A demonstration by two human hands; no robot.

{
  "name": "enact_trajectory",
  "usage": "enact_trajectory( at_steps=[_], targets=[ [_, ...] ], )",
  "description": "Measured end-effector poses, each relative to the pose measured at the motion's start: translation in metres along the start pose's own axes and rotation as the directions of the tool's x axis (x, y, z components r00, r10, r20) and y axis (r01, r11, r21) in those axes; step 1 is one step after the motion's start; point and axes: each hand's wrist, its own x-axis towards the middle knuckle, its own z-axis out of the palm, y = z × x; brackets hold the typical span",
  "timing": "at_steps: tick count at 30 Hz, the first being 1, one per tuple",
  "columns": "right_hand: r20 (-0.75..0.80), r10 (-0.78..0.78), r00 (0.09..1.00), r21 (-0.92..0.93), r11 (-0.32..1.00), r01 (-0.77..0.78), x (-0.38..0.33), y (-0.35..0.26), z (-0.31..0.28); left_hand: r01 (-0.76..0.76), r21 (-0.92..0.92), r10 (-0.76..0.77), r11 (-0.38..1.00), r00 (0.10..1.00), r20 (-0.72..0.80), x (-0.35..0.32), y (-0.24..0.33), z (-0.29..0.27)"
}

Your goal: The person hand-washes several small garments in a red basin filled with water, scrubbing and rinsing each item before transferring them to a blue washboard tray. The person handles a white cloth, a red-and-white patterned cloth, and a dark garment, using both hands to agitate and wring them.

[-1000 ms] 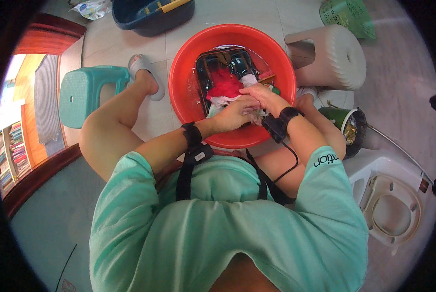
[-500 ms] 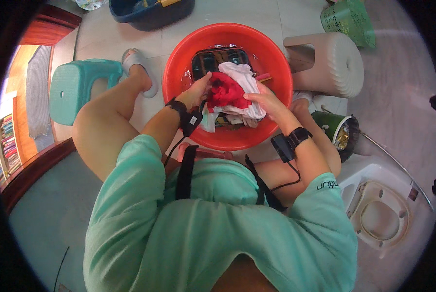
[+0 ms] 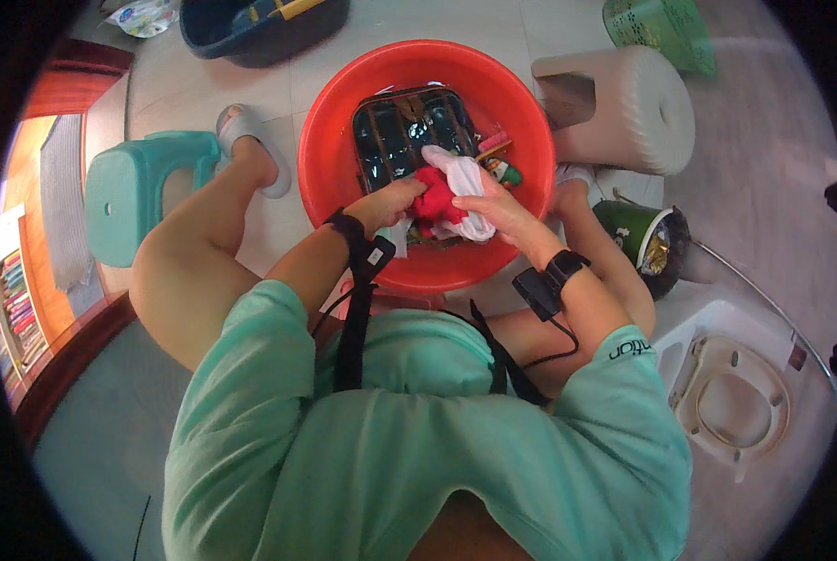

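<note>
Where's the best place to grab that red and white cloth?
Probably both sides: left hand pinching the red bunch from the left, right hand gripping the white folds from the right. It's limp and crumpled, with red towards the left and loose white folds towards the right.

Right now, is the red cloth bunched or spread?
Bunched: the red cloth sits crumpled between the left hand and right hand.

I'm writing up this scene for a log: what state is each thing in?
Cloth, red and white, bunched up
Left hand, closed on red part
Right hand, closed on white part
Red basin, upright, open
Teal stool, upright
Beige stool, upright
Blue tub, open
Green bin, open, gold-coloured contents showing
Left slipper, worn
</note>
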Motion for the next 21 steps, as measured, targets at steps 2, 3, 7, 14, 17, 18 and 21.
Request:
enact_trajectory(
  at_steps=[2, 3, 7, 14, 17, 18, 21],
  targets=[
    [-0.039, -0.036, 0.999, -0.044, 0.998, 0.034, -0.003, -0.004, 0.003, -0.121, -0.056, 0.117, 0.991, 0.991, -0.064, -0.012, 0.022, 0.014],
    [-0.023, -0.092, 0.996, -0.059, 0.994, 0.090, -0.002, -0.004, 0.004, -0.225, -0.100, 0.223, 0.969, 0.974, -0.033, -0.018, 0.041, 0.018],
    [-0.009, -0.161, 0.987, 0.146, 0.976, 0.160, 0.014, 0.004, -0.002, -0.353, -0.069, 0.351, 0.933, 0.935, -0.041, -0.033, 0.101, 0.021],
    [-0.152, 0.403, 0.903, -0.237, 0.872, -0.429, 0.089, 0.048, -0.022, -0.481, 0.871, 0.771, -0.102, 0.515, 0.374, 0.008, 0.098, -0.015],
    [-0.504, 0.152, 0.850, -0.493, 0.757, -0.428, 0.107, 0.048, -0.060, -0.267, 0.952, 0.499, -0.150, 0.811, 0.306, 0.020, 0.077, -0.031],
    [-0.619, -0.014, 0.785, -0.586, 0.673, -0.450, 0.111, 0.050, -0.070, -0.311, 0.946, 0.621, -0.092, 0.725, 0.299, 0.024, 0.074, -0.033],
    [-0.731, -0.213, 0.648, -0.626, 0.587, -0.514, 0.121, 0.053, -0.090, -0.222, 0.956, 0.856, 0.194, 0.514, -0.055, 0.033, 0.080, -0.028]
  ],
)
